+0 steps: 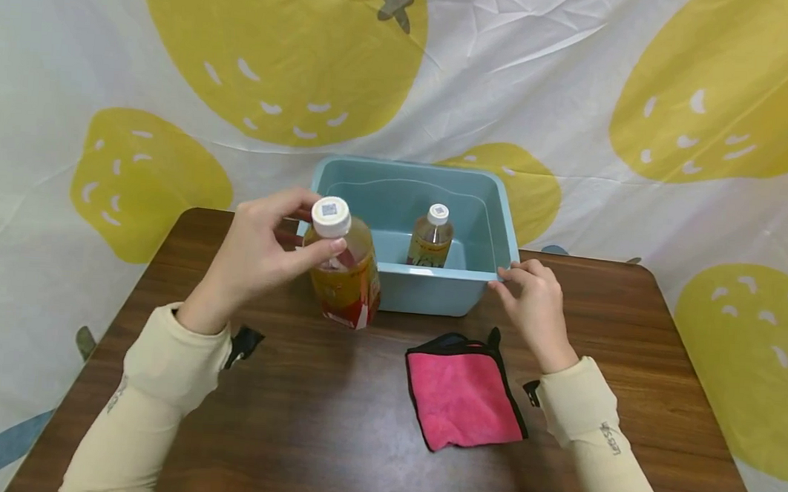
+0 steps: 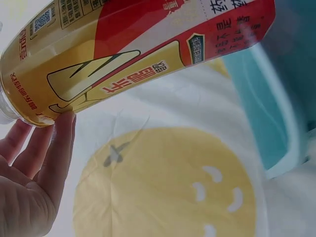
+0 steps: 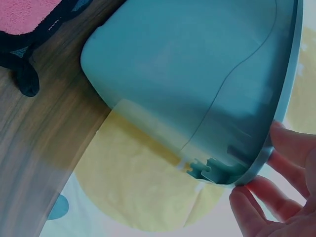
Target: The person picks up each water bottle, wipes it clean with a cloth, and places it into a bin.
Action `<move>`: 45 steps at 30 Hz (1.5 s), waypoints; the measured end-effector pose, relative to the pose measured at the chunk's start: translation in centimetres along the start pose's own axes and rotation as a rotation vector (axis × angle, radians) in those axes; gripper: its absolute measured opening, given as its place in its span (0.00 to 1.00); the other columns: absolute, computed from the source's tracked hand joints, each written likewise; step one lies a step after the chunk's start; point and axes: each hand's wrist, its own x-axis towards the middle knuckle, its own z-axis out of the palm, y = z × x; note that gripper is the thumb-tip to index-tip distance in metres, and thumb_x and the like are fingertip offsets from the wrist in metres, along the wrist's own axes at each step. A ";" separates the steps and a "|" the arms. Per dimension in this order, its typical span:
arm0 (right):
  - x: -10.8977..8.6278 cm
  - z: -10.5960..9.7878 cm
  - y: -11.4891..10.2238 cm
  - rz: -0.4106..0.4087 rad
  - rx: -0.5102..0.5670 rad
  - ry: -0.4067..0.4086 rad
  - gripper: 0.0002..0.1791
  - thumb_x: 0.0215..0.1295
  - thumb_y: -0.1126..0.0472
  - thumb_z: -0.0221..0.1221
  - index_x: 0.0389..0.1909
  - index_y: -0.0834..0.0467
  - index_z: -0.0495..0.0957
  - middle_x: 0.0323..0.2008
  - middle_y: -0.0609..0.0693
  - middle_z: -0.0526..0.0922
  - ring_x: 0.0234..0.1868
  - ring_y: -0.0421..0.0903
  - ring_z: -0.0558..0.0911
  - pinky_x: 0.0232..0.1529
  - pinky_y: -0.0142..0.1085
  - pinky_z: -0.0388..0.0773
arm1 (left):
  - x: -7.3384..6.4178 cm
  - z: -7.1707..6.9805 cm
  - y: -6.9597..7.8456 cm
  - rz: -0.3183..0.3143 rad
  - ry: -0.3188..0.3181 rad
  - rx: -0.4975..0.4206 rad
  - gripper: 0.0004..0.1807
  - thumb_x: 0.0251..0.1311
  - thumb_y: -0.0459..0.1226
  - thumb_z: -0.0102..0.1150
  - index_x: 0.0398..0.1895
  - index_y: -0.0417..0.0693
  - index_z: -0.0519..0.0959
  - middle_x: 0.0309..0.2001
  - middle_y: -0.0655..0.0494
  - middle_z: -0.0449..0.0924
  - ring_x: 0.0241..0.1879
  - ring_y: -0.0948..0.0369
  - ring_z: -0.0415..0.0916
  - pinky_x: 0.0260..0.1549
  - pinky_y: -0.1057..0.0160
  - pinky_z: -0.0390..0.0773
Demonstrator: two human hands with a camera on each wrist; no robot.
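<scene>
A bottle (image 1: 346, 273) with a white cap and a yellow and red label is gripped near its neck by my left hand (image 1: 260, 250). It is held up at the front left of a light blue plastic bin (image 1: 425, 288). In the left wrist view the label of the bottle (image 2: 133, 54) faces the camera, and fingers curl at its neck. My right hand (image 1: 534, 302) pinches the front right corner of the bin's rim, as the right wrist view shows on the bin (image 3: 173, 79). A second capped bottle (image 1: 431, 240) stands inside the bin.
A pink cloth (image 1: 462, 398) with black edging lies on the brown wooden table (image 1: 304, 427) in front of the bin. Behind the table hangs a white sheet (image 1: 522, 97) with large yellow fruit prints.
</scene>
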 end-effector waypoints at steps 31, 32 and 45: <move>-0.2 -0.4 -0.6 -0.012 -0.009 0.005 0.13 0.41 0.66 0.70 0.29 0.68 0.83 0.30 0.62 0.78 0.33 0.59 0.75 0.36 0.50 0.72 | 11.2 2.2 -5.5 -0.327 -0.174 0.156 0.17 0.49 0.42 0.61 0.36 0.42 0.69 0.43 0.49 0.77 0.42 0.56 0.77 0.40 0.59 0.76; -0.3 -0.4 -0.6 -0.013 -0.010 0.005 0.13 0.41 0.66 0.70 0.29 0.68 0.83 0.30 0.62 0.78 0.33 0.59 0.75 0.36 0.50 0.72 | 11.3 2.6 -5.9 -0.333 -0.185 0.172 0.17 0.49 0.42 0.61 0.36 0.42 0.69 0.43 0.48 0.77 0.42 0.56 0.76 0.40 0.59 0.75; -0.6 -0.7 -0.7 -0.010 -0.026 0.006 0.13 0.41 0.66 0.70 0.29 0.68 0.83 0.30 0.62 0.78 0.33 0.59 0.75 0.36 0.50 0.72 | 12.3 6.3 -8.9 -0.402 -0.298 0.303 0.15 0.48 0.42 0.56 0.34 0.42 0.68 0.35 0.50 0.73 0.34 0.57 0.68 0.32 0.62 0.70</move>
